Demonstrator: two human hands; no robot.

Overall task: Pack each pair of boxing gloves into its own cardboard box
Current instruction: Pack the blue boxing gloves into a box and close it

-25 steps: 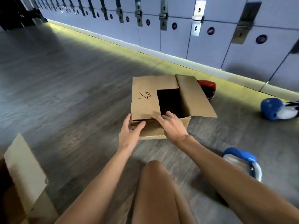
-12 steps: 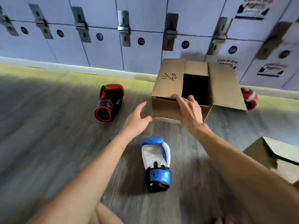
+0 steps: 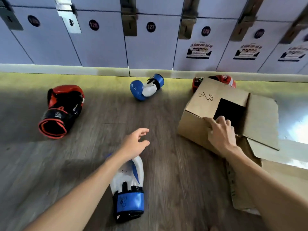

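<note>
Head view: the floor (image 3: 175,180) is grey wood-look plank, running back to a pale plinth (image 3: 66,69) lit yellow-green along its foot. Above it stands a row of pale blue lockers (image 3: 103,47) with round number badges; printed posters (image 3: 199,50) are stuck on the doors at the right.

The cardboard box (image 3: 206,100) sits on the floor at the right, its top flaps partly folded so that a dark opening shows. The right grip (image 3: 220,132) grasps its near top edge, fingers curled over into the opening. The left grip (image 3: 135,144) is released, fingers loosely spread, above bare floor and well apart from the box.

A blue and white glove (image 3: 128,189) lies under the left forearm, cuff toward the person. Its mate (image 3: 145,87) lies near the plinth. A red and black glove (image 3: 63,110) lies at the left, and a second red glove (image 3: 225,80) shows behind the box's far corner. A second box (image 3: 246,189) lies open at the lower right.

Compared with half a second ago, the cardboard box has shifted to the right, away from the near blue glove. The left grip, then close to the box's corner, has drawn away from it, and its forearm now covers that glove's upper part. The far blue glove has come into view.
</note>
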